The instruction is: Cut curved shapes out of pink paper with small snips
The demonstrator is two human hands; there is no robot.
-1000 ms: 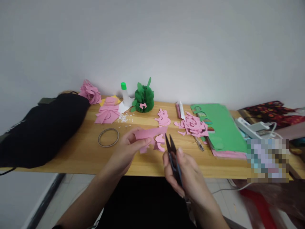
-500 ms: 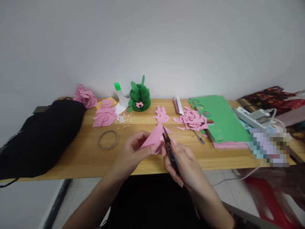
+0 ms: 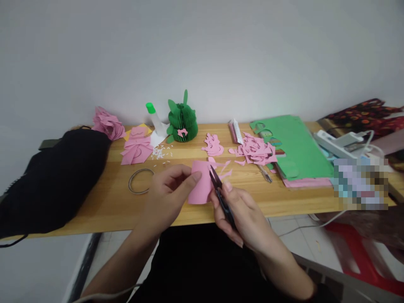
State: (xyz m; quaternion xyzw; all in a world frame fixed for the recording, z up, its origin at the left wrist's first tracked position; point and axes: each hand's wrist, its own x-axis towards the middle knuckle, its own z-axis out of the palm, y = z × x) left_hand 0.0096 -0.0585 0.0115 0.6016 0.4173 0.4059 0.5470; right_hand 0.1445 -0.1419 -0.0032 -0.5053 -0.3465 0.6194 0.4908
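Note:
My left hand (image 3: 173,189) pinches a piece of pink paper (image 3: 201,188) by its upper left part, above the front of the table. Closed around a pair of dark thread snips (image 3: 224,204) is my right hand (image 3: 241,212); the blades point up and left at the paper's right edge. Just beyond lie thin pink strips (image 3: 224,168). A small pile of cut pink shapes (image 3: 213,145) rests behind the paper, and a larger heap of pink scraps (image 3: 256,149) sits to its right.
A green paper cactus (image 3: 182,124) and a glue stick (image 3: 154,118) stand near the wall. White bits (image 3: 160,152), a tape ring (image 3: 140,182) and a black bag (image 3: 59,181) are leftward. Green sheets (image 3: 296,147), a utility knife (image 3: 265,173) and a power strip (image 3: 337,147) are rightward.
The pink paper has turned from a slanted, folded look to a flatter, more upright one. My left hand has moved slightly left and up, and the snips have shifted slightly left. The view has tilted slightly.

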